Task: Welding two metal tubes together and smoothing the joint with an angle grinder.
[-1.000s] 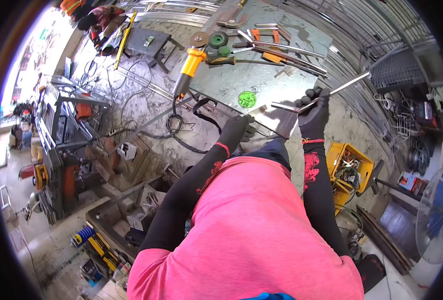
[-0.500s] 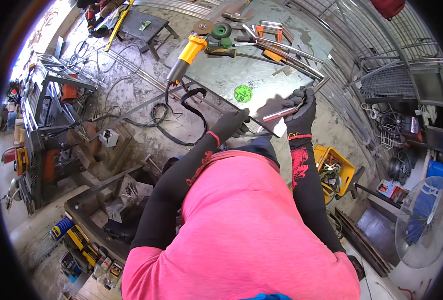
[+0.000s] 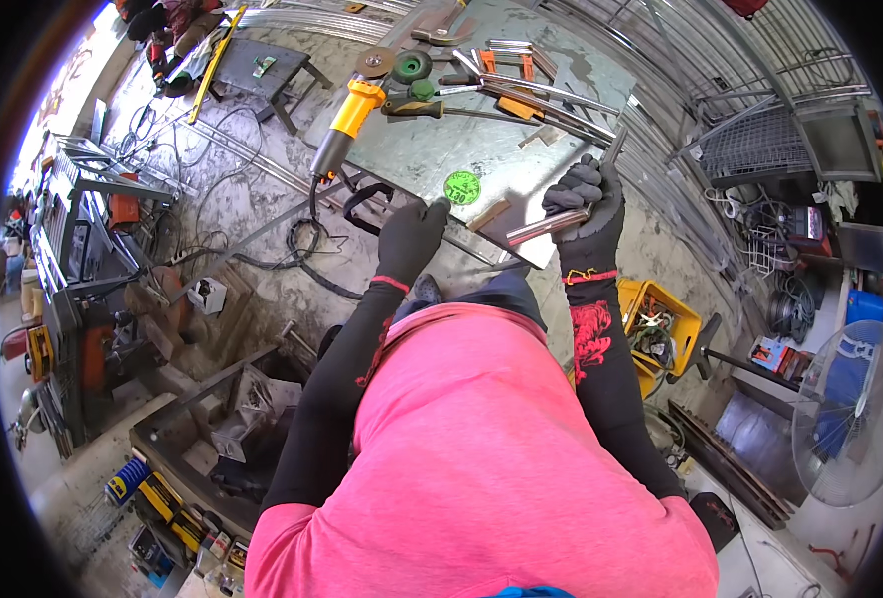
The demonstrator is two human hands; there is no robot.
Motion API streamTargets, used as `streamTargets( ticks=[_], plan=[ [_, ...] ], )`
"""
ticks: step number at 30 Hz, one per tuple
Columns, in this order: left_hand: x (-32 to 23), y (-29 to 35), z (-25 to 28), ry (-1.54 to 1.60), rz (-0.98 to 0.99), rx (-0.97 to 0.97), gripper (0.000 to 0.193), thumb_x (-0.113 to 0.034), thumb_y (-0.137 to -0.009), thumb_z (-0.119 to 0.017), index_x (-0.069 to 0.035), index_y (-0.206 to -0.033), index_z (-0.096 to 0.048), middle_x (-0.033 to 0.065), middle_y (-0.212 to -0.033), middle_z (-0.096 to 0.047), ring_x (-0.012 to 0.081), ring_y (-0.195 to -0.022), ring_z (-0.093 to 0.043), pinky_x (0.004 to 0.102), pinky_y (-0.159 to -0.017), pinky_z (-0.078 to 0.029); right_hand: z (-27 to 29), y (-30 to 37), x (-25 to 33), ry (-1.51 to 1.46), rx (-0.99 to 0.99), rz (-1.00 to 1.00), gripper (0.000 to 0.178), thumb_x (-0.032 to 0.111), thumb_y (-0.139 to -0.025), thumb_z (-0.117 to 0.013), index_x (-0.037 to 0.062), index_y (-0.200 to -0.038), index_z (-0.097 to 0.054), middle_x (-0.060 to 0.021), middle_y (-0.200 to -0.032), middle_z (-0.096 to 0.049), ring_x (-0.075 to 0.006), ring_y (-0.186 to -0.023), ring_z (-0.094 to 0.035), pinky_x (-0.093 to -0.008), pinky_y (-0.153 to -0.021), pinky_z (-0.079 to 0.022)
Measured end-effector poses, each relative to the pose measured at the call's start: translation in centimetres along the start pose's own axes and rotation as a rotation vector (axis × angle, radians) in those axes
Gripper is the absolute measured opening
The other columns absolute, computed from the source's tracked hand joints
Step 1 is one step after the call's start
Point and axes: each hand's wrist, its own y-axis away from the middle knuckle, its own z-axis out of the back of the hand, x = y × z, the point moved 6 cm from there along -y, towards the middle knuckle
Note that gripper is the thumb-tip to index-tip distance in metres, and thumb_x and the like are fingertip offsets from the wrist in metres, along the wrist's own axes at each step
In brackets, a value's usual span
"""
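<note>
My right hand [image 3: 586, 204], in a dark glove, is curled around a short shiny metal tube [image 3: 546, 227] above the front right corner of the metal-topped table [image 3: 402, 154]. A slim grey length sticks up beyond that hand; I cannot tell whether it is a finger or metal. My left hand [image 3: 412, 239], gloved too, is closed at the table's front edge, its thumb beside a round green disc [image 3: 462, 187]. What those fingers hold, if anything, is hidden. A small brownish strip [image 3: 489, 216] lies between the hands. Left of the disc lies a yellow and grey angle grinder [image 3: 347, 130].
Files, clamps and metal tubes [image 3: 561, 100] lie at the table's back right. The grinder's black cable [image 3: 307, 234] hangs to the floor. A yellow crate [image 3: 656, 329] stands right of me, with a fan [image 3: 850, 414] farther right. A scrap bin [image 3: 212, 409] is at left.
My left hand has shifted left along the table edge and its fingers have curled in. My right hand has turned slightly, keeping the tube. The whole view has shifted a little.
</note>
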Motion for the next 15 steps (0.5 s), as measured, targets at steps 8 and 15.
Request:
streamTargets(
  ticks=[8, 15],
  plan=[
    [-14.7, 7.1, 3.0, 0.219, -0.27, 0.359, 0.041, -0.034, -0.106, -0.065, 0.001, -0.088, -0.074, 0.0055, -0.069, -0.07, 0.0141, -0.064, -0.066, 0.0324, -0.064, -0.052, -2.2, 0.7, -2.7, 0.178, 0.006, 0.05, 0.02, 0.036, -0.113, -0.056, 0.0172, -0.107, -0.059, 0.0113, -0.078, -0.044, -0.0024, -0.06, -0.043, -0.026, -0.059, -0.038],
    [-12.0, 7.5, 2.5, 0.972, -0.064, 0.606, 0.037, -0.028, -0.11, -0.058, 0.007, -0.11, -0.072, 0.0147, -0.082, -0.074, 0.0221, -0.069, -0.073, 0.0387, -0.065, -0.061, -3.5, 0.7, -5.6, -0.018, -0.028, -0.183, 0.021, 0.032, -0.113, -0.054, 0.012, -0.109, -0.058, 0.0141, -0.075, -0.041, -0.0013, -0.059, -0.04, -0.0263, -0.061, -0.04]
  ],
)
